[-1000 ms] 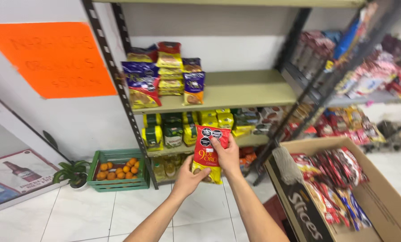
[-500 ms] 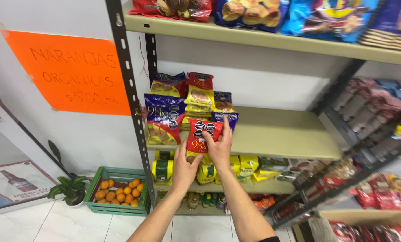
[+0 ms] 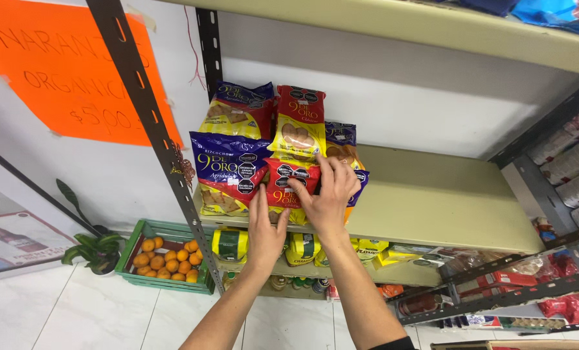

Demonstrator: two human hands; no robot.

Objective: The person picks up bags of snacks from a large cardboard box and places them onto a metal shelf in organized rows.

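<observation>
Red-and-yellow snack bag (image 3: pixel 288 188) stood at the shelf's (image 3: pixel 432 207) left front edge, blue-and-yellow bags (image 3: pixel 228 172) beside it, orange paper sign (image 3: pixel 69 71) hung on the wall left.
</observation>
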